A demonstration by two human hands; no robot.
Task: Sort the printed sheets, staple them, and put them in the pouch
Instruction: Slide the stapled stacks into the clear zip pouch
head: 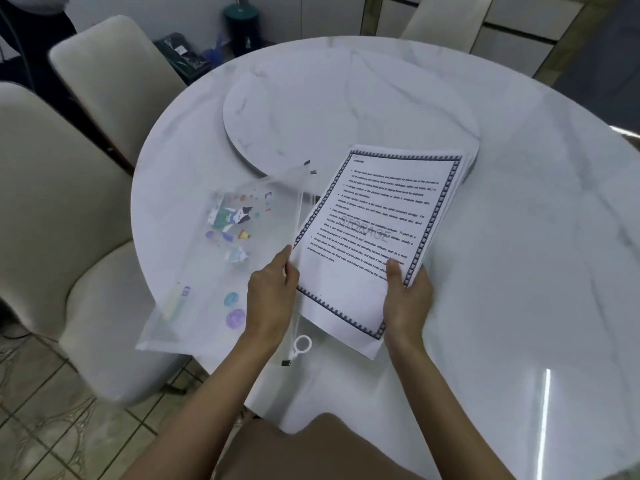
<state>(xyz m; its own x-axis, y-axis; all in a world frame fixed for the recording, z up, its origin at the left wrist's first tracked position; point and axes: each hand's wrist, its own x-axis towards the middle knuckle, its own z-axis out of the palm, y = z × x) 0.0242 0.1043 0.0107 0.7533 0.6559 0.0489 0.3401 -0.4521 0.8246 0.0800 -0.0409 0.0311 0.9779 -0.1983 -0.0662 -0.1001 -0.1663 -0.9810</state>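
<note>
clear pouch (221, 258): mouth edge pinched by left hand (270, 296)
sheets (374, 216): gripped at near corner by right hand (405, 299), just beside pouch mouth
tip: mouth to be spread wide, stack fed in level

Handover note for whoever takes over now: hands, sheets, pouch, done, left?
Left hand pinches the pouch at its zipper edge.
Right hand grips the sheet stack by its near corner.
Pouch overhangs the table on its left side; stack sits at its mouth, not inside.
Stapling: cannot tell; no stapler in view.
Left: slide stack in, close by the ring pull.
</note>
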